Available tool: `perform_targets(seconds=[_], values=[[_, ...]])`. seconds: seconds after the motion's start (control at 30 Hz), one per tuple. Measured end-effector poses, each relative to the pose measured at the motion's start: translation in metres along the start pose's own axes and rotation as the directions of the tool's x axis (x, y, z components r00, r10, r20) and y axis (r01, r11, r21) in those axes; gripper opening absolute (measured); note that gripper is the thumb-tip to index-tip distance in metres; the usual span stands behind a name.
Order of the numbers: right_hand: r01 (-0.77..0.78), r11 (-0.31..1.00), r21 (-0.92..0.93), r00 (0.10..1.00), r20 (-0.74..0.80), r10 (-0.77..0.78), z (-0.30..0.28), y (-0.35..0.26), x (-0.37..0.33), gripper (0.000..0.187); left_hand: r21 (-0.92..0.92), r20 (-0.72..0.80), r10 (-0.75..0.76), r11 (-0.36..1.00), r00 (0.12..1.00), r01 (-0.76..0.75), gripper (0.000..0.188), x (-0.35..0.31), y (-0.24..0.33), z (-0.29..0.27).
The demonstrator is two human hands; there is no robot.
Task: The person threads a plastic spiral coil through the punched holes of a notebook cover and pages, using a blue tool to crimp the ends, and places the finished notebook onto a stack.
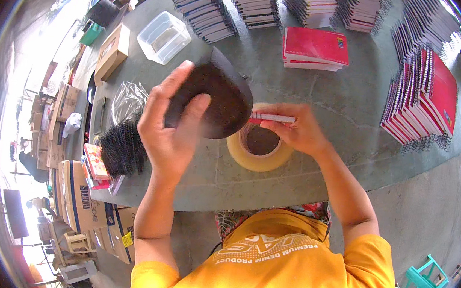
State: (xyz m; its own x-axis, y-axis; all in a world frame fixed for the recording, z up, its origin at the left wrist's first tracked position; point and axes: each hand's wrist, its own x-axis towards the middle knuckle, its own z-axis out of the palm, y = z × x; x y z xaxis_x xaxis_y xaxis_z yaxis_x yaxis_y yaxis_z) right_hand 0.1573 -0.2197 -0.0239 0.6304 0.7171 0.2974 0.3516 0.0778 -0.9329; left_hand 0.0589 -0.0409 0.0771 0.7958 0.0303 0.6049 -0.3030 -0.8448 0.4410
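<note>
A bulky black object with rounded edges (pixel 221 91) is raised over the table, its kind hard to make out. My left hand (pixel 169 125) grips its left side, slightly blurred, thumb across the near face. Between the fingers of my right hand (pixel 303 131) is a thin white-and-red strip-like thing (pixel 273 117), seen edge-on; I cannot tell its kind. Right below it, a wide roll of yellowish clear tape (pixel 259 162) with a brown core lies flat on the grey-green table (pixel 322 94). My right fingers are at the roll's upper right rim.
Red notebooks (pixel 316 44) lie at the far middle, with a leaning row of spiral notebooks (pixel 423 100) to the right. Tall notebook stacks (pixel 198 7) line the back. A clear plastic tub (pixel 164 37), a cardboard box (pixel 112 51) and black spiral coils (pixel 122 148) sit at left.
</note>
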Motion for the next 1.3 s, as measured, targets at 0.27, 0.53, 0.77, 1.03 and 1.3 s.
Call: perform_targets(seconds=[0.27, 0.53, 0.77, 1.03, 1.3], values=[[-0.076, 0.984, 0.161, 0.993, -0.08, 0.09, 0.007, 0.005, -0.003, 0.028, -0.042, 0.228, -0.063, 0.996, 0.972, 0.074, 0.035, -0.007, 0.001, 0.007], [-0.067, 0.883, 0.464, 0.995, -0.039, 0.095, 0.004, 0.005, -0.002, 0.025, -0.117, 0.471, -0.524, 0.76, 0.709, 0.639, 0.039, -0.081, -0.075, -0.034], [0.099, 0.837, 0.538, 0.995, -0.064, -0.076, 0.004, 0.002, -0.001, 0.024, 0.213, 0.007, -0.363, 0.911, 0.932, 0.353, 0.03, -0.047, -0.03, -0.02], [0.159, 0.843, 0.513, 0.985, -0.142, -0.1, 0.005, -0.001, 0.003, 0.031, 0.22, 0.346, 0.058, 0.965, 0.936, -0.141, 0.037, 0.004, -0.002, 0.037], [-0.128, 0.954, 0.271, 0.981, -0.109, 0.163, -0.004, -0.003, -0.002, 0.026, 0.12, 0.475, 0.002, 0.99, 0.88, -0.067, 0.03, 0.013, -0.01, 0.042]])
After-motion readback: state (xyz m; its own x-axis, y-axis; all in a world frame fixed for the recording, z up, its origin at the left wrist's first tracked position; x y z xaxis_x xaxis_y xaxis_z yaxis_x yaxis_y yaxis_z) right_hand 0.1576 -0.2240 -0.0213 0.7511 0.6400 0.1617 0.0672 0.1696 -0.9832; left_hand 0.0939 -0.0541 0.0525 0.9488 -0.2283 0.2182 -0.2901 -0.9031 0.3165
